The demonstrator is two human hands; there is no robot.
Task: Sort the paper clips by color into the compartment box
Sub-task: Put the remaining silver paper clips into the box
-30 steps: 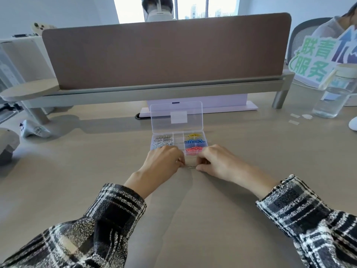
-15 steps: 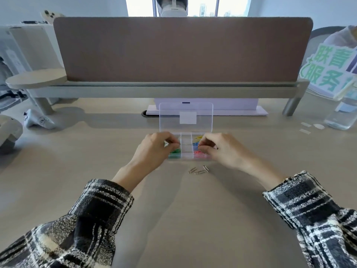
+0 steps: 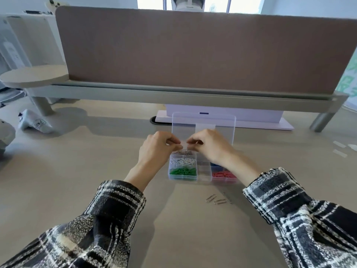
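A clear compartment box (image 3: 183, 178) stands open on the table, its lid (image 3: 224, 122) upright at the back. Its left column holds silver clips (image 3: 182, 152), white clips (image 3: 182, 161) and green clips (image 3: 182, 171). Red clips (image 3: 224, 174) fill the front right compartment, with blue clips (image 3: 214, 165) partly hidden behind them. My left hand (image 3: 156, 149) and right hand (image 3: 210, 146) meet fingertip to fingertip above the silver compartment, each pinching something small that looks like silver clips. Three loose silver clips (image 3: 216, 199) lie on the table in front of the box.
A brown divider panel (image 3: 193, 51) on a grey rail crosses the back of the desk, with a white base (image 3: 251, 118) under it. A white device (image 3: 36, 123) lies at the far left. Small white scraps (image 3: 340, 149) sit at the right edge.
Both hands have risen from the table in front of the box and moved back over its rear left compartment. Three silver clips are now uncovered on the table.
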